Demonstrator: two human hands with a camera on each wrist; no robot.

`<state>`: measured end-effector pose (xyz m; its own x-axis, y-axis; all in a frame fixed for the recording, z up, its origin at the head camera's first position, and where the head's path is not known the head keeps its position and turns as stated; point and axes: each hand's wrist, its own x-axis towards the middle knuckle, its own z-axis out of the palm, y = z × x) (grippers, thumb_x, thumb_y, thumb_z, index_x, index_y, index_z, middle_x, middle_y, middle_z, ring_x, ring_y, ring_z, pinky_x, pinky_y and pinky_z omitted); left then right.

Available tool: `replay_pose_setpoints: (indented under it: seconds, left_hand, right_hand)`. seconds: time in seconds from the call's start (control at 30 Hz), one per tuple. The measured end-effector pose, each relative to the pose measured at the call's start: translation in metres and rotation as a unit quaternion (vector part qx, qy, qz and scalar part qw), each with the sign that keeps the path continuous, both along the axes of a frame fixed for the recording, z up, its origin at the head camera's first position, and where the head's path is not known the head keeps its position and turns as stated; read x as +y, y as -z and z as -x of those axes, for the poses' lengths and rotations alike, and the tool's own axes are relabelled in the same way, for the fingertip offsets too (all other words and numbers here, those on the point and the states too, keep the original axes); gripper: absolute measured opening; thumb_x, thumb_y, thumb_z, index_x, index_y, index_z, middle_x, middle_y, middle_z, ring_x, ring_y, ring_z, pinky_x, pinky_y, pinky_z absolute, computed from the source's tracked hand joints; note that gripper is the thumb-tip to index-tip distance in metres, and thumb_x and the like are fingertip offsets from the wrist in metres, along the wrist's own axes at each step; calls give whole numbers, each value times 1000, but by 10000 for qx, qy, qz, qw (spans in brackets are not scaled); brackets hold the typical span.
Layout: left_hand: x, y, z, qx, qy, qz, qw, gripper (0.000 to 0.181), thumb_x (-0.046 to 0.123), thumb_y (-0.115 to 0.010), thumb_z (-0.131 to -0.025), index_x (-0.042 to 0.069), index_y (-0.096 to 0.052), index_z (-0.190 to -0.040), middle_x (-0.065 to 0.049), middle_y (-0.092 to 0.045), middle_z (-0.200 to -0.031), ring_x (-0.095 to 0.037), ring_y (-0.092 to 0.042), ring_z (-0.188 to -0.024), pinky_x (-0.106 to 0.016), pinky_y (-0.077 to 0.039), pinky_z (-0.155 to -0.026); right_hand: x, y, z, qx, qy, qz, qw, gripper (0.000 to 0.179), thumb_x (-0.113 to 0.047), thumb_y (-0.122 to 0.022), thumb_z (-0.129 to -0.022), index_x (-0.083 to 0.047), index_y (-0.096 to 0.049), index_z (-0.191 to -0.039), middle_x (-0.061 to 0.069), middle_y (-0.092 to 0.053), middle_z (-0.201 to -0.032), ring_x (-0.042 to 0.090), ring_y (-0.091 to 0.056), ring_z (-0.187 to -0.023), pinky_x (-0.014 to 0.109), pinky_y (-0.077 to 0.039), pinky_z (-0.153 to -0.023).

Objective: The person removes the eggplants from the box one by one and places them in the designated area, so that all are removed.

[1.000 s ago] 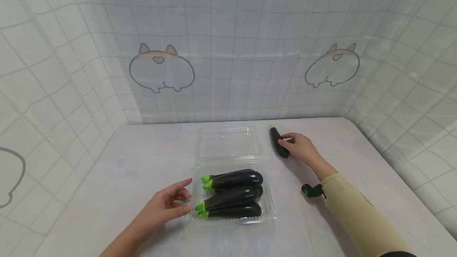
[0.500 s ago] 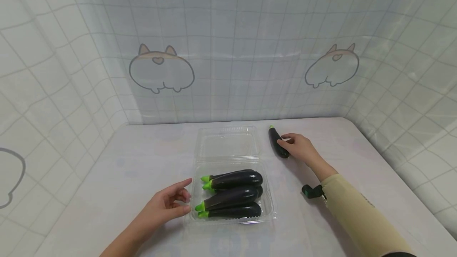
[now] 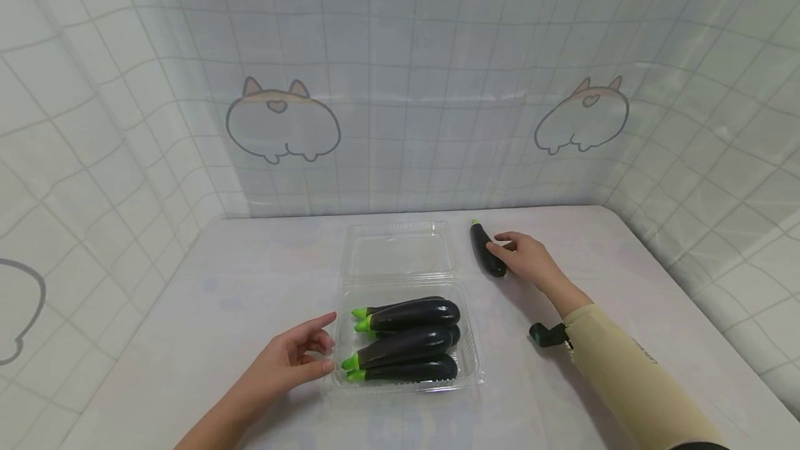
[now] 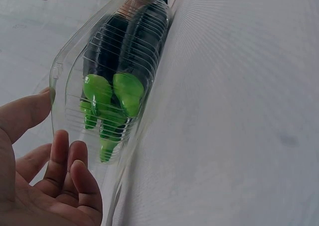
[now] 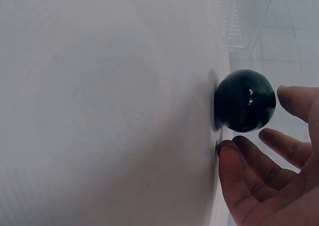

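My right hand reaches to a single dark eggplant with a green tip, lying on the table right of the lid. In the right wrist view, this eggplant's round end has the thumb at one side and relaxed fingers at the other, with thin gaps showing. My left hand stays beside the clear plastic box, fingers loosely bent, thumb and forefinger tips right at its left rim. Inside the box lie several eggplants, green stem ends toward my left hand, also visible through the ribbed wall.
The box's clear lid is folded back flat behind it. A white cloth covers the table; a gridded curtain with printed animals rises behind and at the sides. A small dark device sits at the right wrist.
Almost nothing differs. The right hand's thumb and fingers shift very slightly beside the single eggplant; the left hand and the box stay put.
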<state>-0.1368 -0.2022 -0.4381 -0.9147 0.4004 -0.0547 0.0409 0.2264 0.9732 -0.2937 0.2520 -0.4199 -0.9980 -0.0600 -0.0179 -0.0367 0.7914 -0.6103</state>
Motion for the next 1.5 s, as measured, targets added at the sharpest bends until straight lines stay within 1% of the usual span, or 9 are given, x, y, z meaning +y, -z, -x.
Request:
replay_pose_setpoints:
  seconds: [0.27, 0.43, 0.53, 0.73, 0.87, 1.1, 1.23, 1.33, 1.5]
  left_hand:
    - [0, 1, 0, 14, 3, 14, 10000, 68, 11, -73, -90, 5, -40, -150, -20, -55, -114, -30, -57, -105, -31, -53, -82]
    - [0, 1, 1, 34, -7, 58, 10000, 68, 12, -73, -90, 5, -41, -149, -20, -56, -113, -30, -57, -105, -30, -53, -82]
    - [-1, 2, 2, 88, 41, 14, 10000, 67, 10, -73, -90, 5, -41, -149, -20, -55, -113, -30, -58, -105, -30, -53, -82]
    - [-2, 5, 2, 156, 83, -62, 9998, 67, 10, -72, -91, 5, -41, -149, -21, -55, -113, -29, -58, -104, -30, -53, -82]
    - [-1, 5, 2, 159, 75, -75, 9998, 67, 9, -72, -91, 5, -41, -149, -21, -55, -113, -29, -58, -105, -30, -53, -83]
    - [-1, 6, 1, 226, 119, -132, 9996, 67, 8, -72, -90, 3, -40, -149, -21, -55, -112, -28, -59, -104, -29, -53, -83]
    - [1, 4, 1, 227, 91, -93, 9997, 67, 8, -72, -90, 3, -40, -149, -21, -55, -112, -29, -59, -104, -28, -53, -84]
    - [2, 4, 2, 158, 39, -75, 9998, 67, 9, -73, -90, 4, -41, -149, -20, -56, -113, -31, -58, -105, -28, -52, -85]
    - [5, 3, 3, 79, -12, -57, 10000, 68, 10, -73, -90, 5, -41, -149, -20, -56, -113, -34, -57, -107, -28, -52, -86]
  right_hand:
    - [2, -5, -4, -43, 65, 19, 10000, 67, -57, -55, -95, -11, -51, -143, 20, -59, -130, 37, -55, -117, 50, -48, -88]
    - [6, -12, -8, 185, 43, 66, 9998, 69, -60, -55, -94, -12, -50, -143, 18, -58, -132, 36, -54, -120, 52, -47, -92]
    - [5, -20, -12, 369, -73, 176, 9991, 68, -57, -57, -94, -11, -50, -143, 18, -59, -132, 35, -55, -120, 52, -46, -93]
    - [-4, -34, -22, 540, -284, 229, 9979, 66, -57, -58, -94, -13, -51, -143, 14, -60, -130, 33, -58, -118, 51, -49, -90]
    - [-16, -42, -31, 613, -498, 228, 9966, 66, -58, -59, -93, -15, -52, -142, 11, -62, -127, 31, -59, -116, 48, -50, -88]
    - [-38, -54, -45, 733, -1085, 471, 9903, 61, -54, -62, -93, -15, -54, -141, 4, -64, -121, 24, -62, -108, 42, -52, -85]
    - [-47, -60, -52, 669, -1396, 685, 9856, 60, -55, -61, -93, -19, -54, -141, 2, -64, -120, 20, -62, -106, 41, -52, -85]
    - [-53, -64, -56, 592, -1619, 833, 9815, 57, -53, -62, -94, -21, -55, -140, 1, -64, -120, 18, -64, -105, 40, -52, -84]
    - [-62, -65, -61, 447, -1950, 900, 9757, 51, -49, -62, -95, -24, -55, -139, -1, -65, -121, 14, -64, -105, 39, -52, -86]
